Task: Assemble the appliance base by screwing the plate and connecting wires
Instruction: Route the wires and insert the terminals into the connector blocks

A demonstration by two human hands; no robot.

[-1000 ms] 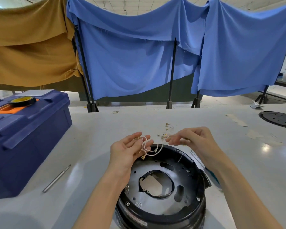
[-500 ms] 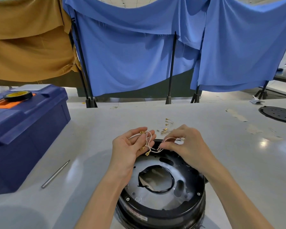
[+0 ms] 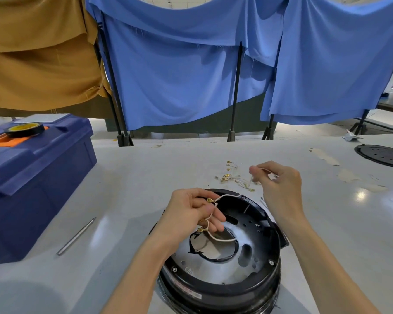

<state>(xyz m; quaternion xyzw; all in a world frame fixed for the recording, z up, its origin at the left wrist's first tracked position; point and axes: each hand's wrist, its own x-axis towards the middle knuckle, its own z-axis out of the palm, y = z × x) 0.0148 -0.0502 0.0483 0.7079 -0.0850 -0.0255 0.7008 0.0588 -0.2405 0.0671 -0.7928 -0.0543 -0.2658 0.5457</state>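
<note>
Both pinch wires [image 3: 222, 239]; left hand [image 3: 191, 214] over base [image 3: 236, 282]; right hand [image 3: 279, 184] beyond.

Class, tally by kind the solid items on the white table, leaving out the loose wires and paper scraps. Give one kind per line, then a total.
Black round appliance parts: 2 (base, plate)
Toolbox: 1
Tape roll: 1, lying on the toolbox lid
Metal rod: 1
Total: 5

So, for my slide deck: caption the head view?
Left hand holds white wires over the black appliance base; right hand pinches a loose wire.
</note>
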